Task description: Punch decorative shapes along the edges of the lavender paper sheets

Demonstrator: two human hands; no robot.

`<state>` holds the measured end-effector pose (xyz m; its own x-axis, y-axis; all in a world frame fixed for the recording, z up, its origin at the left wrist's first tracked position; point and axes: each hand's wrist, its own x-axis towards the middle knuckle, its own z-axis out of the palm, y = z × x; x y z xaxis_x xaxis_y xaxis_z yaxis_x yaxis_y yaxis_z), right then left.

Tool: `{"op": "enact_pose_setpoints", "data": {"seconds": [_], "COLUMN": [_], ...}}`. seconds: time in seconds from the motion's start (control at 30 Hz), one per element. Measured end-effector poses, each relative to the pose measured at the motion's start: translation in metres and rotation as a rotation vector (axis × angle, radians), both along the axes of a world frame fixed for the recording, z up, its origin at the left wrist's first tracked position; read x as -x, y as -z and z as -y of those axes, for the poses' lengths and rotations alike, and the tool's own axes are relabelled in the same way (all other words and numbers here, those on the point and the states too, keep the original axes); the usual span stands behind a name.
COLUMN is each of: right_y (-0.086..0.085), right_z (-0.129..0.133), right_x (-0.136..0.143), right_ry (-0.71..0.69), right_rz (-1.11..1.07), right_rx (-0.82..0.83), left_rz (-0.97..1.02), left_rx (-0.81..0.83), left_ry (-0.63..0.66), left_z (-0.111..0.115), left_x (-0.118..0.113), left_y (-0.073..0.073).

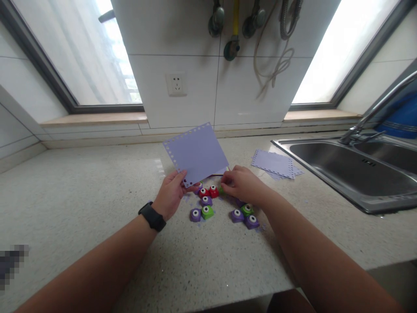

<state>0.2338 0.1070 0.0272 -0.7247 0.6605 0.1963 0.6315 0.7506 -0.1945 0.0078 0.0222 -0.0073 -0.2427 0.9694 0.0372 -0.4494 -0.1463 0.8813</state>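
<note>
Okay, from my end: left hand (171, 193) reaches in from lower left, thumb on top and fingers under, pinched closed on the near-left corner of a pale purple paper sheet (200, 152). Left wrist has a black smartwatch-style band (152, 216). Sheet is tilted above the speckled pale stone counter (81, 208), with cut-outs along its left and far edges plus a couple of shapes by the thumb. Right hand (243, 184) comes in from lower right, back of hand up, fingers curled down near the sheet's near-right corner, at a small green item (221, 190); I can't tell how far the grip is open or whether it has hold of that. Between the hands and nearer me: two red plastic punches (213, 191) side by side, a purple plastic punch (206, 201) just below, then a purple-and-green pair (201, 213). Another purple-and-green cluster (237, 215) sits below the right hand. White round labels on top carry dark shapes, some star- or flower-like; any lettering is too small for me to read. Overlapping purple punched sheets (273, 163) lie right, near the stainless steel sink (332, 165). White wall socket (176, 84) behind.
</note>
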Motion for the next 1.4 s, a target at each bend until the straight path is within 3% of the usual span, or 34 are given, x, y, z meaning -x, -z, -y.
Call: {"op": "enact_pose_setpoints", "data": {"seconds": [0.3,0.53,0.7,0.87,1.4], "right_y": [-0.003,-0.010,-0.014,-0.007,-0.008], "right_z": [0.004,0.016,0.028,0.029,0.029], "right_x": [0.001,0.003,0.012,0.018,0.016], "right_ry": [-0.019,-0.184,-0.322,-0.413,-0.368], "right_rz": [-0.095,-0.267,-0.156,-0.052,-0.078], "right_rx": [0.007,0.109,0.189,0.178,0.161], "left_rz": [0.029,0.045,0.061,0.061,0.071], "left_rx": [-0.018,-0.064,-0.064,-0.053,-0.073], "left_ry": [-0.012,-0.024,-0.025,-0.028,-0.041], "left_z": [-0.002,-0.005,-0.004,-0.005,-0.009], "left_x": [0.003,0.006,0.005,0.005,0.007], "left_y": [0.004,0.007,0.005,0.006,0.012]}}
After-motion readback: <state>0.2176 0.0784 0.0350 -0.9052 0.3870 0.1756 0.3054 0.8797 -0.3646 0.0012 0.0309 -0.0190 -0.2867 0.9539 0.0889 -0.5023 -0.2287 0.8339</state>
